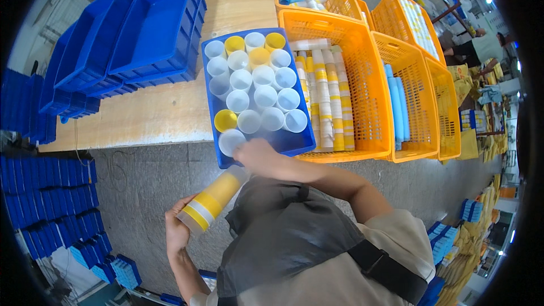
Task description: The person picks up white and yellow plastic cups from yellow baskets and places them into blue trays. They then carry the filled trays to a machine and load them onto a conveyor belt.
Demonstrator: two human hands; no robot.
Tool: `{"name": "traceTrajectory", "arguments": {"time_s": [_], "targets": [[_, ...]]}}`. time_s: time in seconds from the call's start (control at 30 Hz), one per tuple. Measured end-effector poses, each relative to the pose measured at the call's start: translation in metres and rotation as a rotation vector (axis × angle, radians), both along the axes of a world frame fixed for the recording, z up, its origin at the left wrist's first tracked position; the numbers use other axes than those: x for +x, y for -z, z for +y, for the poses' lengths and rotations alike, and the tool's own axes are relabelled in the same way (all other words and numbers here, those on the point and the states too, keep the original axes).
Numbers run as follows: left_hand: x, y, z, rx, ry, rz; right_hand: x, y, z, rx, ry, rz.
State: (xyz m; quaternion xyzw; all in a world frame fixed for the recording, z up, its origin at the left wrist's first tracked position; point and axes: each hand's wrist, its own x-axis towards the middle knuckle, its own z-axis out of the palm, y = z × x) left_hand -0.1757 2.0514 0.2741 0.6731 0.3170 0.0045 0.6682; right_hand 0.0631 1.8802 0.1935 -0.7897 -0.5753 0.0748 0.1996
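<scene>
My left hand [178,224] is wrapped round the lower end of a stack of nested plastic cups [212,198], yellow and white. The stack slants up toward the tray's near edge. My right hand [258,157] is closed at the rim of a white plastic cup [231,143] in the near left corner of a blue tray [300,146]; its fingertips are partly hidden and slightly blurred. White cups [265,96] stand mouth up in rows across this tray, with a few yellow cups [225,120] among them.
Empty blue crates [153,34] stand on the wooden table [153,119] at the left. An orange crate [368,96] beside the tray holds long cup stacks [323,96]; more orange crates [422,102] adjoin it. Blue trays [51,192] are piled at far left. A person [484,48] is at far right.
</scene>
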Motion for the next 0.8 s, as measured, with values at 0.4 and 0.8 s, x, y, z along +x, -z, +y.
{"name": "traceTrajectory", "arguments": {"time_s": [0.4,0.8], "targets": [[0.028,-0.002,-0.015,0.25,0.105,-0.231,-0.032,-0.062,-0.047,0.233,-0.067,-0.129],[0.127,0.049,-0.039,0.507,0.304,-0.177,0.002,0.009,-0.123,0.068,0.546,-0.139]]}}
